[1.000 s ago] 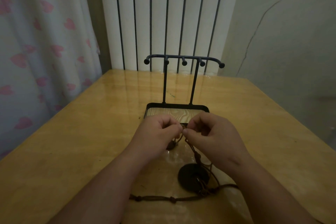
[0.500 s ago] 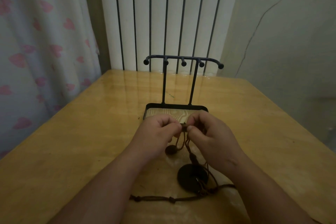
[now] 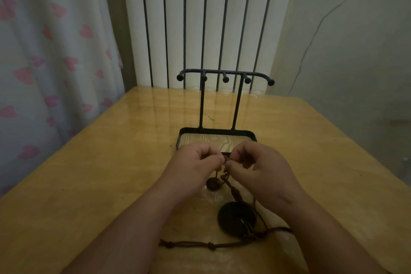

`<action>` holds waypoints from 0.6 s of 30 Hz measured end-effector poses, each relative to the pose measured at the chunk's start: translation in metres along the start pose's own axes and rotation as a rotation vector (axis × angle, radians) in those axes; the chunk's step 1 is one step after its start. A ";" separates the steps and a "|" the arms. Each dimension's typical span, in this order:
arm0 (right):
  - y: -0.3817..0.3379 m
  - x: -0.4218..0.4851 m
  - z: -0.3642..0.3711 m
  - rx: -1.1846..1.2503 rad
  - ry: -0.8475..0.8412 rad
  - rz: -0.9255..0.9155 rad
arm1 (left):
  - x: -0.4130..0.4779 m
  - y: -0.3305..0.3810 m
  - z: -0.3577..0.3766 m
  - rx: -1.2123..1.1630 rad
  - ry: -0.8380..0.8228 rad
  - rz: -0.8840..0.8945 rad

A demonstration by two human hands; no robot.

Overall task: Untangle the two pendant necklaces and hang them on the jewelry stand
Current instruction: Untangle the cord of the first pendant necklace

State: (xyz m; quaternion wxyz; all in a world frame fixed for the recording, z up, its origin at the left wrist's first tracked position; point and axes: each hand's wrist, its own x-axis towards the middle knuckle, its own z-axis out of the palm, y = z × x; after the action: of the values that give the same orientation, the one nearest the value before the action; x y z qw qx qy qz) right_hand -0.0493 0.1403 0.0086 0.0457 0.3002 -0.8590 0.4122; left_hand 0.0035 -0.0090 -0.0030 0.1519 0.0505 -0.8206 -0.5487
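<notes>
At the bottom centre of my feed I am seeing a knotted brown cord point(image 3: 211, 245) lying across the table point(image 3: 89, 184). It is running right into the tangle at the lower edge of the large dark disc pendant point(image 3: 233, 216), which is lying flat on the wood.

Just above and left of it, a small dark pendant point(image 3: 213, 184) is sitting below the fingers; I cannot tell whether it is touching the table.

At mid frame the left hand point(image 3: 193, 167) and right hand point(image 3: 260, 169) are each pinching the twisted cords between thumb and fingertip, tips nearly meeting.

Directly behind them the jewelry stand point(image 3: 224, 73) is standing upright on its tray base. Beyond it I am seeing a radiator point(image 3: 195, 18) at upper centre and a heart-print curtain point(image 3: 44, 51) at upper left.
</notes>
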 end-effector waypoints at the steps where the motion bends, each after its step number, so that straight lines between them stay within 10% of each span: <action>1: -0.002 0.000 0.000 0.006 -0.009 0.004 | 0.000 0.000 0.001 -0.014 -0.005 -0.013; 10: -0.008 -0.002 0.000 0.439 0.155 0.063 | 0.001 0.004 0.006 -0.049 -0.019 -0.088; 18: 0.003 0.005 -0.002 0.822 -0.088 0.346 | 0.000 0.001 0.005 -0.031 -0.010 -0.083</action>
State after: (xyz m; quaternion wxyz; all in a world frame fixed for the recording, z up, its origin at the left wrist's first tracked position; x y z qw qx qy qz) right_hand -0.0552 0.1405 0.0092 -0.1836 0.1624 -0.6624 0.7079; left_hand 0.0018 -0.0043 -0.0038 0.1257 0.0793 -0.8100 -0.5673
